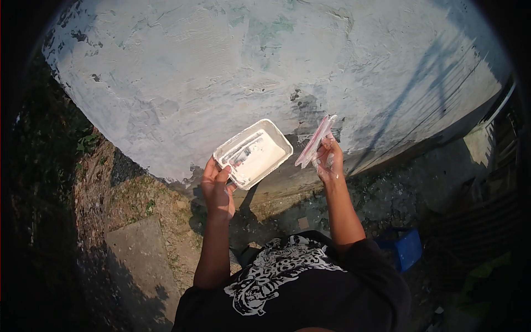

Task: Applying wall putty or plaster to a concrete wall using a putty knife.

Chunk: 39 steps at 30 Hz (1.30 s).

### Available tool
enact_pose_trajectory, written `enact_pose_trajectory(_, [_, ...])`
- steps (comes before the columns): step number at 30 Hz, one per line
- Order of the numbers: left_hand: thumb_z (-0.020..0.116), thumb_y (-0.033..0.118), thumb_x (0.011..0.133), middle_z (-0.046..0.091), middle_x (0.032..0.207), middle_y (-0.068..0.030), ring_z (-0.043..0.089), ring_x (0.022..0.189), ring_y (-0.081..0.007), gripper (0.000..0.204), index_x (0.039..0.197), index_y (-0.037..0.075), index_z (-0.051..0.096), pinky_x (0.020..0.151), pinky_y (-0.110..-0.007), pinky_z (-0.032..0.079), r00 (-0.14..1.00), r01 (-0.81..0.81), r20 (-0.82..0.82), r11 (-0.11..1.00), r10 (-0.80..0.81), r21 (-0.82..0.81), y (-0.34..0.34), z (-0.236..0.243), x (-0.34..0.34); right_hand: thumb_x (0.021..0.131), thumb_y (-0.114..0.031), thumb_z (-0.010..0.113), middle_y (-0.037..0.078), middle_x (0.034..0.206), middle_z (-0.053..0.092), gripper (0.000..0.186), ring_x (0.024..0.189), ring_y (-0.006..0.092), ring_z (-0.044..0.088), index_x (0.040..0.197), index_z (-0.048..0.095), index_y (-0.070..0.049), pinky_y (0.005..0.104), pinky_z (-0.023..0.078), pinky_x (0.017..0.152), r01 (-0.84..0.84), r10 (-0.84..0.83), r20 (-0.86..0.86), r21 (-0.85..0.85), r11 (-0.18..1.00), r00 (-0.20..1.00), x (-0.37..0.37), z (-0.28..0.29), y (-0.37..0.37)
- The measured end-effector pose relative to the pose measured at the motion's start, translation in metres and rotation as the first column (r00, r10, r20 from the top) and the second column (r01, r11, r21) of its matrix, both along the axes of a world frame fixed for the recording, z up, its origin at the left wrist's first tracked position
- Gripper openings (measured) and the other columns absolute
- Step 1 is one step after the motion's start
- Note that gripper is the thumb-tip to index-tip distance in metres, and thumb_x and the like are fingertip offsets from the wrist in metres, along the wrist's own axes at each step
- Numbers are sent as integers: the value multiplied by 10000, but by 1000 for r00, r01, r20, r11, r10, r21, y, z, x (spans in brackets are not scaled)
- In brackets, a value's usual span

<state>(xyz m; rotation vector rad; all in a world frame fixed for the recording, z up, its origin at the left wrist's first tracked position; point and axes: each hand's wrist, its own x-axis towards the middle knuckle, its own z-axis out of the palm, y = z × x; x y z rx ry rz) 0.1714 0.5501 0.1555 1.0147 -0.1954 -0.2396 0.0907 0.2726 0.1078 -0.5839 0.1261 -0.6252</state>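
Note:
My left hand [215,185] grips the near left corner of a white rectangular plastic tub [280,136], its thumb over the rim. White paste like wall putty [266,155] coats the inside, and a dark streaky patch shows on the left part of the bottom. On the right, my right hand [331,161] is closed round a thin, flat putty spreader [316,142], pale with a reddish tint and seen nearly edge-on. White smears cover these fingers and the palm. The spreader is apart from both the tub and the rough, whitish plastered wall [188,72] beyond.
Bare grey patches [310,108] mark the wall's lower part. A blue plastic object [408,250] stands on the ground at right, near dark corrugated sheets [470,221]. At left lie a concrete slab [138,249] and stony soil [91,205]; dark plants border the wall's left edge.

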Motion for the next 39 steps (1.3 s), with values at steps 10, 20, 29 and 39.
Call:
enact_pose_trajectory(10, [570,6,906,624,1217,-159,663,1059,-227,509,1393,-63,437,818,-413,612,999,26,22,997,-24,-68,-10,1,-6,837,-44,582,74,1135,632,512,931,113,589,1338,497,16,261,466,804,178,-180,20,-288,941,983,17,-13,-3])
enact_pose_trajectory(20, [612,5,892,625,1156,-149,673,1021,-213,564,1406,-106,405,770,-387,628,989,-97,115,994,91,52,5,4,-2,804,-6,606,65,1021,647,409,885,145,571,1213,593,-19,293,458,787,95,-378,-40,-939,330,925,-8,12,-26])
enact_pose_trajectory(29, [596,4,928,633,1141,-118,666,1026,-206,500,1408,-39,461,796,-390,617,994,85,52,990,-92,115,-1,5,-12,866,-116,604,19,935,602,401,907,185,585,1262,621,-179,366,415,846,112,-111,439,-451,-886,892,12,158,15])
enact_pose_trajectory(39, [578,47,963,656,1111,-101,677,963,-170,430,1374,-44,490,771,-352,611,978,200,33,968,-207,150,7,24,-23,890,-183,563,-37,805,541,303,821,163,566,1189,544,-220,323,423,799,401,342,364,-98,-911,866,38,160,44])
